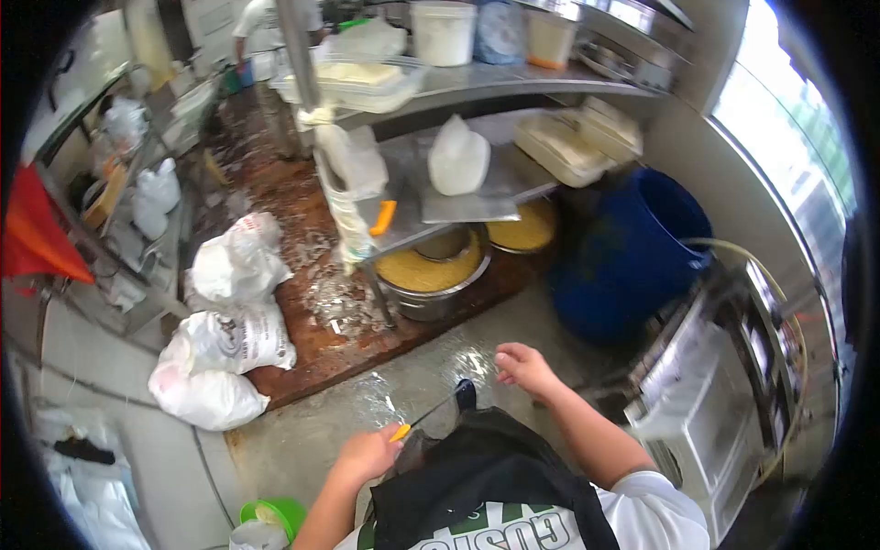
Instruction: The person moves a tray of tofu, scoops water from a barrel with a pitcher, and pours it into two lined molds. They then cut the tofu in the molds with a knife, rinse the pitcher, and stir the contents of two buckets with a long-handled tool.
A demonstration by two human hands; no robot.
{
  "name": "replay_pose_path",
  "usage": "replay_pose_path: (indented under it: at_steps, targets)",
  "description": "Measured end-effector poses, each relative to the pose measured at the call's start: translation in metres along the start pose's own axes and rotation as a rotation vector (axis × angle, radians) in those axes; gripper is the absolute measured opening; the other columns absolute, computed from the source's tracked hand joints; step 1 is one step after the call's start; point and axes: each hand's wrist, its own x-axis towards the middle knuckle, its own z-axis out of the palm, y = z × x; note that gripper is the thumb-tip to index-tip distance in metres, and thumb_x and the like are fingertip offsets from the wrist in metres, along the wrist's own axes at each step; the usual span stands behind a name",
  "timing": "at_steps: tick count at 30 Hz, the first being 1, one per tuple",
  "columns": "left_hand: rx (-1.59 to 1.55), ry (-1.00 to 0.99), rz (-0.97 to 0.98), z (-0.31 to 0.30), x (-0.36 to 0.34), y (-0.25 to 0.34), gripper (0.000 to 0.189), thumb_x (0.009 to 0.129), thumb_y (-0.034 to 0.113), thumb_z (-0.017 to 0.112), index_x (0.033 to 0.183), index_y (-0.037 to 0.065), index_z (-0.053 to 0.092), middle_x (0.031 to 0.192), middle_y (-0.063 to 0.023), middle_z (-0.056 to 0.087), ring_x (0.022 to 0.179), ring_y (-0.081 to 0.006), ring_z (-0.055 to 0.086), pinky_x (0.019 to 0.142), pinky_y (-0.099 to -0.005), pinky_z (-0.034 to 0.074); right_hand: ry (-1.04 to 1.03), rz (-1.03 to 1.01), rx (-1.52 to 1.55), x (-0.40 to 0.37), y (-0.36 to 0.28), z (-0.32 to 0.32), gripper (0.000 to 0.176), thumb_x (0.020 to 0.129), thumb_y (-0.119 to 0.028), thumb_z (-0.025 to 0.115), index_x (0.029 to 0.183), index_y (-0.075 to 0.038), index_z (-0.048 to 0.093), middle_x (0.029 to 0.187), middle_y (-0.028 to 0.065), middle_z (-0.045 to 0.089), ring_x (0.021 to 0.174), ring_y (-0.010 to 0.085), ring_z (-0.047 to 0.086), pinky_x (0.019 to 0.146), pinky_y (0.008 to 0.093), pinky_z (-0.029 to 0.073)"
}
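My left hand (365,454) is closed around the yellow handle of a knife-like tool (433,410) in front of my apron. Its thin dark blade points up and to the right, toward my shoe (467,396); whether it is a knife or a sharpening steel is hard to make out. My right hand (524,368) hangs in the air over the floor, its fingers loosely curled and a little apart, with nothing visible in them. Beyond it stand a metal pot (431,298) of yellow grainy food and a blue barrel (596,275).
A steel shelf unit (403,240) holds a white jug (458,158), tubs and an orange-handled item (383,218). White bags (229,341) lie beside the wet brown platform (321,367). At right is a white plastic crate (701,412); another person (270,64) stands far back.
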Motion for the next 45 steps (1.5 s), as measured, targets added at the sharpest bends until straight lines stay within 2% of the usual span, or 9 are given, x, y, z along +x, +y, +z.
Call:
replay_pose_path:
  at_steps: [7, 10, 14, 16, 19, 29, 36, 41, 45]
  targets:
    - [-0.009, 0.134, -0.121, -0.046, 0.029, 0.000, 0.042, 0.101, 0.044, 0.062, 0.132, 0.017, 0.068, 0.099, -0.0225, 0.075, 0.093, -0.0444, 0.071, 0.081, -0.0539, 0.056, 0.076, -0.241, 0.051, 0.216, -0.102, 0.004, 0.047, 0.103, -0.022, 0.067, 0.143, 0.001, 0.055, 0.110, 0.0066, 0.066, 0.080, 0.0123, 0.063, 0.067, 0.0278, 0.054]
    - [0.031, 0.118, -0.199, -0.075, 0.046, 0.015, 0.041, 0.100, 0.044, 0.064, 0.129, 0.015, 0.070, 0.097, -0.0226, 0.075, 0.091, -0.0436, 0.071, 0.080, -0.0541, 0.055, 0.087, -0.275, 0.146, 0.294, -0.170, 0.009, 0.062, 0.102, -0.023, 0.068, 0.154, -0.001, 0.043, 0.127, 0.0072, 0.061, 0.082, 0.0118, 0.059, 0.066, 0.0271, 0.051]
    - [0.022, 0.150, -0.178, -0.111, 0.055, 0.041, 0.041, 0.099, 0.044, 0.066, 0.125, 0.013, 0.070, 0.097, -0.0225, 0.075, 0.092, -0.0433, 0.071, 0.081, -0.0538, 0.055, 0.218, -0.456, 0.082, 0.406, -0.234, 0.015, 0.072, 0.100, -0.031, 0.071, 0.159, -0.005, 0.039, 0.141, 0.0133, 0.059, 0.093, 0.0198, 0.062, 0.074, 0.0359, 0.053]
    - [-0.029, 0.193, -0.188, -0.125, 0.056, 0.052, 0.041, 0.099, 0.044, 0.066, 0.125, 0.013, 0.070, 0.096, -0.0222, 0.075, 0.092, -0.0435, 0.071, 0.081, -0.0537, 0.055, 0.131, -0.284, 0.359, 0.402, -0.286, 0.015, 0.083, 0.100, -0.031, 0.070, 0.166, -0.011, 0.024, 0.160, 0.0097, 0.042, 0.103, 0.0213, 0.061, 0.078, 0.0390, 0.053]
    - [-0.087, 0.202, -0.239, -0.141, 0.059, 0.070, 0.041, 0.099, 0.044, 0.066, 0.124, 0.012, 0.070, 0.096, -0.0220, 0.075, 0.092, -0.0439, 0.071, 0.082, -0.0534, 0.055, 0.183, -0.309, 0.460, 0.453, -0.295, 0.019, 0.089, 0.100, -0.032, 0.070, 0.168, -0.014, 0.015, 0.162, 0.0090, 0.038, 0.107, 0.0247, 0.062, 0.081, 0.0413, 0.054]
    - [-0.137, 0.126, -0.264, -0.158, 0.067, 0.062, 0.039, 0.100, 0.042, 0.064, 0.123, 0.011, 0.071, 0.104, -0.0208, 0.075, 0.099, -0.0426, 0.070, 0.084, -0.0525, 0.054, -0.044, -0.211, 0.752, 0.512, -0.308, -0.008, 0.034, 0.104, -0.026, 0.062, 0.132, -0.012, 0.048, 0.121, 0.0094, 0.057, 0.095, 0.0304, 0.068, 0.074, 0.0427, 0.058]
    - [-0.083, 0.189, -0.060, -0.159, 0.074, 0.020, 0.043, 0.100, 0.050, 0.064, 0.117, 0.011, 0.072, 0.096, -0.0228, 0.074, 0.093, -0.0442, 0.070, 0.080, -0.0536, 0.054, -0.078, -0.404, 0.890, 0.382, -0.297, -0.028, 0.030, 0.103, -0.031, 0.069, 0.117, -0.010, 0.052, 0.108, 0.0081, 0.061, 0.082, 0.0253, 0.067, 0.070, 0.0361, 0.058]
    - [0.041, 0.089, -0.134, -0.167, 0.078, -0.005, 0.041, 0.098, 0.049, 0.066, 0.113, 0.011, 0.073, 0.097, -0.0222, 0.074, 0.094, -0.0440, 0.071, 0.080, -0.0549, 0.055, 0.109, -0.525, 0.347, 0.254, -0.222, -0.022, 0.036, 0.098, -0.031, 0.075, 0.122, -0.007, 0.063, 0.101, 0.0037, 0.070, 0.075, 0.0151, 0.065, 0.066, 0.0297, 0.052]
    - [0.098, -0.051, -0.154, -0.174, 0.097, -0.015, 0.037, 0.097, 0.040, 0.068, 0.117, 0.009, 0.074, 0.106, -0.0200, 0.076, 0.102, -0.0407, 0.071, 0.086, -0.0526, 0.056, 0.303, -0.541, -0.102, 0.193, -0.157, -0.015, 0.034, 0.097, -0.032, 0.074, 0.113, -0.003, 0.066, 0.090, 0.0058, 0.071, 0.073, 0.0176, 0.068, 0.066, 0.0336, 0.053]
